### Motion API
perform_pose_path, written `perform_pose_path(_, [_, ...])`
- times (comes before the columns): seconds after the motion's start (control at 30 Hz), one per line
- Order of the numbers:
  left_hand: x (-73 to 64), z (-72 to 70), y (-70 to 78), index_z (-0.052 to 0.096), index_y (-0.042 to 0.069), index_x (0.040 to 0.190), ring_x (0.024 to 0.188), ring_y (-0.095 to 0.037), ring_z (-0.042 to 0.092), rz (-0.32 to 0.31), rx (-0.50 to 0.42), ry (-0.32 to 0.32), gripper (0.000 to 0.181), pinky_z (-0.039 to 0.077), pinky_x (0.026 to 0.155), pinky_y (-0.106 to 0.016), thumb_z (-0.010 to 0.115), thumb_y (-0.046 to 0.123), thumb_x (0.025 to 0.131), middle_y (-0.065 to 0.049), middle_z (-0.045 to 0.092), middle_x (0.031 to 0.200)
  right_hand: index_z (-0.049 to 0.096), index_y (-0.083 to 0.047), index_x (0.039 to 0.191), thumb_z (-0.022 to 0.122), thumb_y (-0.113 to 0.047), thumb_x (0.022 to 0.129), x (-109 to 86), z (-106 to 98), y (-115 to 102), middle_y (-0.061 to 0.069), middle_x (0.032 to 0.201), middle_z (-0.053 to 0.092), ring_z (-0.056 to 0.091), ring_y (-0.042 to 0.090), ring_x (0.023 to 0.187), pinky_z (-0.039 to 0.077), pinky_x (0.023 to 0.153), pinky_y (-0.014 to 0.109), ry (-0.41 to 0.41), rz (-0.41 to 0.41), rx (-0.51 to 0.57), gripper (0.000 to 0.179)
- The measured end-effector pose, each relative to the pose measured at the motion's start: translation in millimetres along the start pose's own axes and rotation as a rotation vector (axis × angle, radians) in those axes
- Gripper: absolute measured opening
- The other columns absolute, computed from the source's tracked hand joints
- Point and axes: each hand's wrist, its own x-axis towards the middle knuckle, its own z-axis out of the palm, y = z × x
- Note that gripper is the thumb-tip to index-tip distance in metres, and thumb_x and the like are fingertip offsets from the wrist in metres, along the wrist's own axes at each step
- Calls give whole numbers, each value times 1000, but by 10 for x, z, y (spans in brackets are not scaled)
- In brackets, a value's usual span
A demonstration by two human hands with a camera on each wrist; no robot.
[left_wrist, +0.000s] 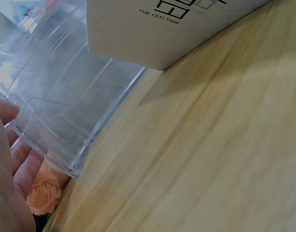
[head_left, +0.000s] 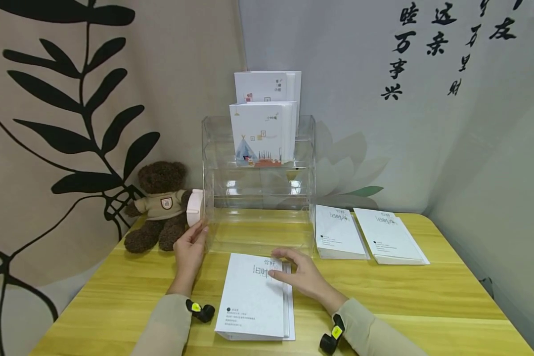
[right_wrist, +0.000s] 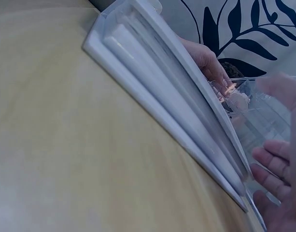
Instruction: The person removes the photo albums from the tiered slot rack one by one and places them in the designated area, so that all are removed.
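Observation:
A clear plastic tiered rack (head_left: pixel 259 232) stands on the table. My left hand (head_left: pixel 190 247) grips its front left edge, with the thumb (left_wrist: pixel 7 110) and fingers on either side of the panel in the left wrist view. In front of the rack lies a thick white hardcover book (head_left: pixel 251 296) with dark print on its cover. My right hand (head_left: pixel 304 274) hovers at the book's upper right corner, fingers spread, thumb and index over the cover. In the right wrist view the book's page side (right_wrist: pixel 172 92) faces the camera, close to the right fingers (right_wrist: pixel 271 164).
Two similar white books (head_left: pixel 340 232) lie to the rack's right. Upper tiers hold a book with a tent picture (head_left: pixel 260 133) and another white book (head_left: pixel 258 84) behind. A brown teddy bear (head_left: pixel 162 207) sits left of the rack, a pale pink object (head_left: pixel 195 207) by its arm.

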Motion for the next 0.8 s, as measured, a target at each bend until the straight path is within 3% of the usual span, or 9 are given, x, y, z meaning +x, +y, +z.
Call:
perform_pose_path(0.2, [31, -1, 12, 72, 16, 127, 103, -13, 69, 3, 1, -4, 32, 51, 77, -8, 71, 27, 96, -7, 73, 119, 63, -7, 132, 78, -42, 88, 18, -11, -17, -2, 129, 66, 57, 16, 125, 41, 112, 43, 19, -8, 2, 58])
perform_pose_path(0.4, [41, -17, 42, 72, 17, 128, 105, -19, 70, 5, 10, 0, 34, 51, 77, -8, 71, 29, 96, -8, 73, 118, 65, -6, 129, 75, -34, 93, 39, -12, -26, 4, 124, 68, 61, 22, 119, 43, 109, 50, 74, -39, 6, 47])
perform_pose_path(0.63, [20, -37, 18, 73, 18, 127, 105, -22, 70, -21, 23, 6, 35, 49, 76, -6, 72, 33, 95, -7, 73, 117, 66, -10, 126, 73, -30, 95, 65, -65, -76, 7, 123, 68, 62, 21, 119, 43, 111, 43, 118, 10, 64, 38])
perform_pose_path(0.8, [-8, -22, 12, 73, 19, 127, 105, -21, 70, -44, 10, -3, 33, 49, 76, -6, 72, 31, 96, -6, 73, 118, 65, -4, 126, 67, -16, 99, 115, -214, -263, 15, 124, 67, 61, 30, 120, 43, 110, 47, 151, -60, 103, 30])
